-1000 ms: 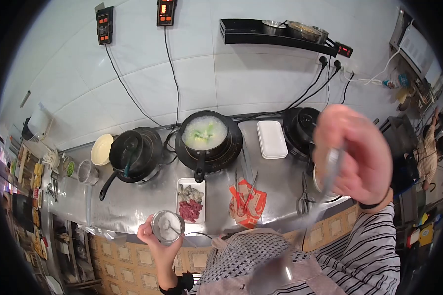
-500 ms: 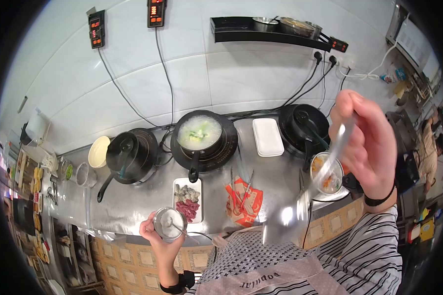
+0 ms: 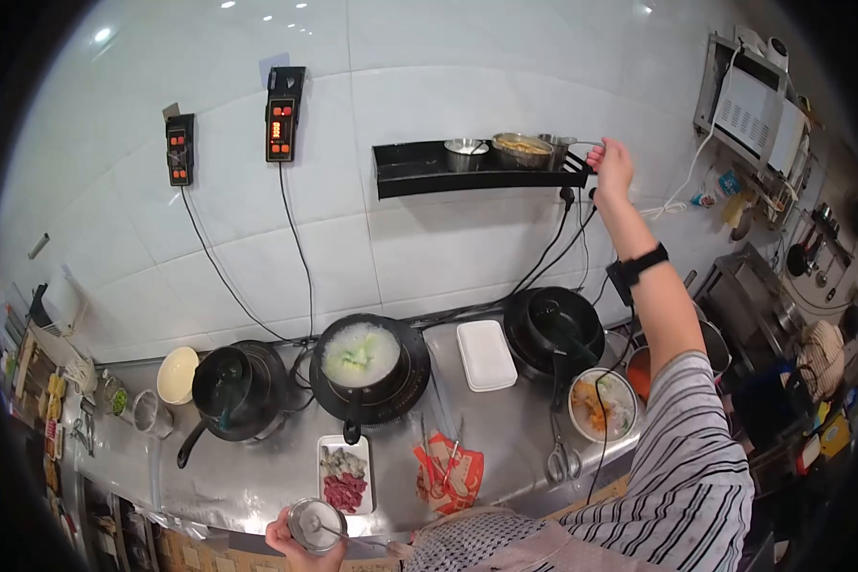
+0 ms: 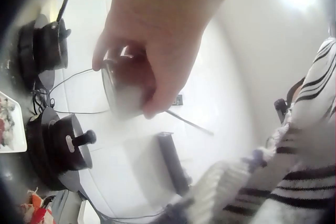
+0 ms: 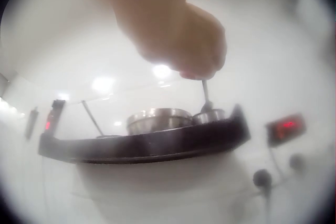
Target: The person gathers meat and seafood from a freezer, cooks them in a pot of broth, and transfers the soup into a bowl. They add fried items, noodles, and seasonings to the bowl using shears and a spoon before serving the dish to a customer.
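Note:
My left hand [image 4: 163,40] holds a small round container [image 4: 116,90] of white powder at the counter's front edge. A thin spoon [image 3: 332,531] stands in the powder, its handle sticking out to the right. Raised to the wall shelf, my right hand [image 3: 614,173] pinches the handle of a metal spoon [image 5: 205,90]. The spoon's lower end reaches into a small metal cup [image 5: 211,116] at the shelf's right end; that end is hidden inside the cup. A wider metal bowl [image 5: 159,120] with yellowish contents sits beside the cup.
Below the black shelf [image 3: 419,181], a pot [image 3: 360,355] of pale liquid with greens sits on a burner. Dark pans flank it. Also on the counter are a meat tray [image 3: 345,477], a white tray [image 3: 487,355], scissors [image 3: 562,462] and a food bowl [image 3: 602,405].
My right hand has moved with the spoon from close before the head camera up and away to the wall shelf. The head view has tilted upward. My left hand still holds the container.

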Motion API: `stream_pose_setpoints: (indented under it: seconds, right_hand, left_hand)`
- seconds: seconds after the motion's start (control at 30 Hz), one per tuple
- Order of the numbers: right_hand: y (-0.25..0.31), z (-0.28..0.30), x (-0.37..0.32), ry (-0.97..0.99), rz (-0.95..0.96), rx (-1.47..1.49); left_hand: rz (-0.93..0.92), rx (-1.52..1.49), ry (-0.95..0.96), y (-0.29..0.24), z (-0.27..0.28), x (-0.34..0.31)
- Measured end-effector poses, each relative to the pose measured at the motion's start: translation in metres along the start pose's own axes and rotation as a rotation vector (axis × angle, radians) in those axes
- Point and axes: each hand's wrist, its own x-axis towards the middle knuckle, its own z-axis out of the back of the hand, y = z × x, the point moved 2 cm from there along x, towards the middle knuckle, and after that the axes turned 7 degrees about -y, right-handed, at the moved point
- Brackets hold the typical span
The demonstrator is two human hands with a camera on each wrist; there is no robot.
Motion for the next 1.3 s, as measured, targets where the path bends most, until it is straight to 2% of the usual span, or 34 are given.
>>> stream_pose_setpoints:
  seconds: [0.03,0.1,0.13,0.17,0.23,0.27,0.3,0.33,0.37,0.4,0.47,0.5,0.53,0.6,0.7,0.83,0.93,0.97,1.03,1.13,1.27,1.3]
  right_hand:
    - [-0.018,-0.009,0.017,0.006,-0.05,-0.007]
    - [-0.05,-0.027,0.044,0.042,-0.17,-0.027]
    - [-0.062,-0.027,0.056,0.127,-0.272,-0.17]
    - [-0.092,-0.026,0.075,0.129,-0.38,-0.109]
    - [-0.103,-0.019,0.065,0.262,-0.427,0.152]
    - [-0.078,-0.021,0.034,0.217,-0.425,0.024]
    - [-0.046,-0.017,-0.017,0.362,-0.323,0.051]
    - [-0.005,-0.011,-0.087,0.492,-0.202,0.094]
    - [0.024,-0.001,-0.154,0.741,0.038,-0.112]
    - [0.037,0.024,-0.223,0.789,-0.243,-0.25]
    - [0.088,0.047,-0.326,1.576,0.036,-0.277]
    - [0.096,0.06,-0.37,1.636,0.306,-0.303]
    - [0.102,0.071,-0.4,1.622,0.214,-0.322]
    - [0.093,0.092,-0.436,1.439,-0.216,-0.22]
    - [0.085,0.112,-0.448,1.134,-0.281,-0.237]
    - [0.127,0.122,-0.432,1.283,0.197,-0.489]
    - [0.139,0.144,-0.439,1.297,0.263,-0.612]
    - [0.141,0.149,-0.441,1.328,0.265,-0.669]
    - [0.143,0.163,-0.448,1.263,0.236,-0.698]
    - [0.145,0.183,-0.453,1.198,0.203,-0.75]
    - [0.142,0.219,-0.429,1.017,0.11,-0.766]
    - [0.142,0.23,-0.417,0.959,0.077,-0.766]
  left_hand:
    - [0.153,0.002,0.047,0.001,-0.001,0.001]
    - [0.155,-0.047,0.02,-0.004,-0.013,0.008]
    - [0.176,-0.055,-0.003,-0.008,-0.017,0.009]
    - [0.201,-0.021,-0.011,-0.011,-0.022,0.01]
    - [0.211,0.044,0.006,-0.015,-0.032,0.017]
    - [0.135,0.097,0.075,-0.016,-0.035,0.022]
    - [0.18,-0.086,0.099,-0.023,-0.044,0.024]
    - [0.101,-0.044,0.11,-0.021,-0.05,0.025]
    - [0.095,-0.108,0.116,-0.025,-0.061,0.029]
    - [0.077,-0.11,0.108,-0.029,-0.071,0.033]
    - [0.031,-0.138,0.118,-0.035,-0.092,0.037]
    - [-0.019,-0.153,0.125,-0.035,-0.1,0.034]
    - [-0.035,-0.154,0.133,-0.035,-0.108,0.032]
    - [-0.07,-0.159,0.15,-0.037,-0.123,0.03]
    - [-0.118,-0.2,0.23,-0.038,-0.142,0.022]
    - [-0.051,-0.318,0.366,-0.023,-0.164,-0.003]
    - [0.052,-0.394,0.47,-0.019,-0.184,-0.021]
    - [0.107,-0.41,0.525,-0.018,-0.189,-0.027]
    - [0.201,-0.44,0.611,-0.023,-0.201,-0.041]
    - [0.103,-0.22,0.802,-0.033,-0.218,-0.055]
    - [0.112,-0.319,0.77,-0.045,-0.248,-0.087]
    - [0.149,-0.352,0.813,-0.051,-0.254,-0.094]
